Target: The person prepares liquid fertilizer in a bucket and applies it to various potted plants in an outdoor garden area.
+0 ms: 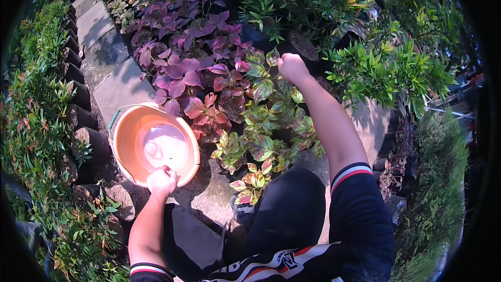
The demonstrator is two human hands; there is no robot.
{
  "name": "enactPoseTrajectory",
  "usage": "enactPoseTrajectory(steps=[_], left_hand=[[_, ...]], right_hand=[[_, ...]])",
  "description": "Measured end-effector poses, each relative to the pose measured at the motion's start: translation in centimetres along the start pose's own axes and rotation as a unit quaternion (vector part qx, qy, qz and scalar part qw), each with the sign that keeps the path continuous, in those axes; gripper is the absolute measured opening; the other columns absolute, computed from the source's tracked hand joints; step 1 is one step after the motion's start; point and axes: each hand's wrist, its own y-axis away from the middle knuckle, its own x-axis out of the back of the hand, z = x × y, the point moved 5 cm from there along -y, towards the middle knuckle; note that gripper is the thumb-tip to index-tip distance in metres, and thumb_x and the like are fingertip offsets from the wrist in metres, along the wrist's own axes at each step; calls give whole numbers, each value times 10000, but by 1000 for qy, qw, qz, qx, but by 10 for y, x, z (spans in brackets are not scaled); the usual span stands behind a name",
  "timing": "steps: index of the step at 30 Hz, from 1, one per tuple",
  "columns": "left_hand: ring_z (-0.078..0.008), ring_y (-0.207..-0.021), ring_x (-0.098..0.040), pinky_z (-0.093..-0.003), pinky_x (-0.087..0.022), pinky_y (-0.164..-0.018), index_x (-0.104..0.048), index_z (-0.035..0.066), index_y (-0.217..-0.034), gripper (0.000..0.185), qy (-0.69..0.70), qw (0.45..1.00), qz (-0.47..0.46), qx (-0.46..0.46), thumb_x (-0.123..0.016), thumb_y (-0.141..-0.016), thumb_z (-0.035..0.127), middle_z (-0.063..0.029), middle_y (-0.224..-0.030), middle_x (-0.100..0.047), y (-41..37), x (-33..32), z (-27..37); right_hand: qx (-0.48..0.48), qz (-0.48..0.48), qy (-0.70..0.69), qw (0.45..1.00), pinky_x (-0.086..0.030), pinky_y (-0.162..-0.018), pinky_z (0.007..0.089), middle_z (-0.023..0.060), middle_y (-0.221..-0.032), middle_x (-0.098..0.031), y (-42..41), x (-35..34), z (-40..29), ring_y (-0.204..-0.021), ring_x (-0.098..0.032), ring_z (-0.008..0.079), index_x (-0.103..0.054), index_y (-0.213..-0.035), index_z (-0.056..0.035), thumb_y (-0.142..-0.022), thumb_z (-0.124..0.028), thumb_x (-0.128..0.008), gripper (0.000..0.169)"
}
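Note:
My left hand (162, 180), with curled fingers, is at the near rim of an orange plastic bucket (124, 137). Whether it grips the rim or hovers over it is not clear. White material (166, 141) with a rounded lump lies at the bucket's bottom. The bucket's wire handle with its green grip (114, 118) rests at the far left rim. My right hand (292, 68) is closed over the potted plants, beside the variegated green coleus leaves (263, 88). Its palm side is hidden, so anything small inside cannot be seen.
Purple coleus (182, 72) and a red-leaved coleus (209, 111) crowd the middle. Green shrubs (391, 66) stand at the right. Potted shrubs (35, 105) line the left of a paved path (121, 82). A small yellow-red coleus (252, 184) sits close to my knee (293, 203).

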Motion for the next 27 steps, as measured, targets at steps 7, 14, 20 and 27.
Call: enactPoseTrajectory(steps=[7, 14, 20, 27], left_hand=[[-306, -814, -586, -391, -436, -760, -608, 67, -854, 321, 23, 1000, -12, 7, -448, -709, 305, -169, -826, -613, 1, 6, -2], [-303, -798, -589, -401, -428, -757, -616, 75, -834, 306, 39, 999, 17, -10, -457, -713, 306, -164, -828, -612, 1, 5, -7], [-310, -781, -590, -405, -438, -735, -623, 85, -812, 292, 45, 999, 24, -5, -467, -702, 306, -156, -795, -617, -1, 1, -5], [-323, -757, -592, -409, -450, -714, -628, 81, -793, 287, 26, 999, 25, 13, -463, -696, 296, -169, -773, -615, 1, 3, -2]], right_hand=[[172, -51, -71, 981, -446, -760, 418, 160, -949, -542, 66, -17, -90, -862, -553, 325, -567, -879, -18, -813, -214, -442, 242], [311, -273, -57, 909, -415, -815, 392, 160, -986, -529, 173, -30, -177, -947, -512, 306, -556, -944, 4, -819, -255, -469, 301], [349, -302, -62, 885, -367, -891, 393, 149, -1078, -516, 229, -9, -172, -1032, -481, 292, -538, -1016, -2, -809, -267, -507, 338], [304, -310, -99, 895, -354, -883, 400, 152, -1050, -521, 264, -5, -139, -1019, -483, 294, -508, -1075, -16, -822, -300, -493, 380]])
